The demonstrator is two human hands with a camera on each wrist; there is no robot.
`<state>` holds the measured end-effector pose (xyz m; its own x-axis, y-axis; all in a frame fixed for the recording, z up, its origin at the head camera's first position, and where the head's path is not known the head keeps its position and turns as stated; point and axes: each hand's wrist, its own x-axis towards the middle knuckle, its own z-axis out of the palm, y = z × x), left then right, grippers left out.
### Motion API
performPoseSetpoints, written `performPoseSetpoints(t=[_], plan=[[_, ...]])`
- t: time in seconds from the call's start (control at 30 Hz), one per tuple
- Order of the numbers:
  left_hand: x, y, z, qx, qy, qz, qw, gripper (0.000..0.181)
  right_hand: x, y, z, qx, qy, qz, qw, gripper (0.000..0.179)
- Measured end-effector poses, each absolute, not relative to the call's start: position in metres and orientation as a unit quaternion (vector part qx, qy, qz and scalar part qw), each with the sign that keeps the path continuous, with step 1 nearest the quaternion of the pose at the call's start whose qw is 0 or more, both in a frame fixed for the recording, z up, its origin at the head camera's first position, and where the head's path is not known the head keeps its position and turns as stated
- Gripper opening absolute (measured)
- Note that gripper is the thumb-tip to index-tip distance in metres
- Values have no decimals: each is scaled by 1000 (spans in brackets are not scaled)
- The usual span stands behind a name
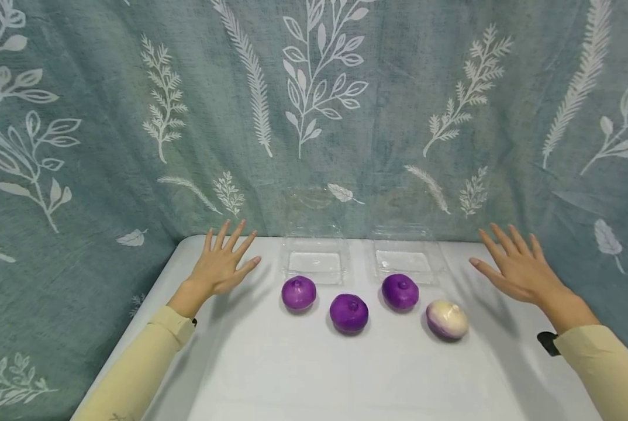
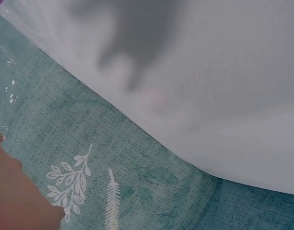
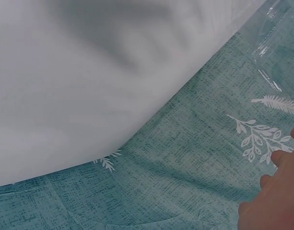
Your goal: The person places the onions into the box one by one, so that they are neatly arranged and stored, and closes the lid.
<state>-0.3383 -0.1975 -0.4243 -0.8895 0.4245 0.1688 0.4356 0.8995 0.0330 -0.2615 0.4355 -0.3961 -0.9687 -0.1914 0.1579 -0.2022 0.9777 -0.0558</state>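
Hovering over the white tabletop [image 1: 345, 377] nr its far-left corner, L hand [image 1: 220, 266] has fingers straight & spread, nothing in its grasp; R hand [image 1: 519, 273] does likewise nr the far-right corner, palm down, also w/ nothing held. Both cast soft shadows on the tabletop. Btwn them, well apart from either hand, 4 onions sit in a loose row toward the far edge: L-most purple onion [image 1: 299, 293], then a 2nd purple onion [image 1: 348, 314] set a bit nearer the viewer, a 3rd purple onion [image 1: 400, 292], & a white-and-purple onion [image 1: 447, 320] tilted pale side up, nearest R hand. Behind, along the far edge, 2 clear plastic clamshells: L clamshell [image 1: 314, 263] just behind the L-most onion, R clamshell [image 1: 404, 261] just behind the 3rd; can't tell if onion & box touch there. Both lids stand raised agst the teal leaf-print curtain [image 1: 382, 146]. Pale yellow sleeves [image 1: 135, 362] cover both forearms, w/ a dark band [image 1: 548, 344] at R wrist.
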Motion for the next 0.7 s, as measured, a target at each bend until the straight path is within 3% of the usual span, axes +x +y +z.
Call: performPoseSetpoints(t=[0.7], plan=[[-331, -186, -423, -270, -948, -99, 138, 71, -240, 403, -395, 156, -979, 38, 127, 83]])
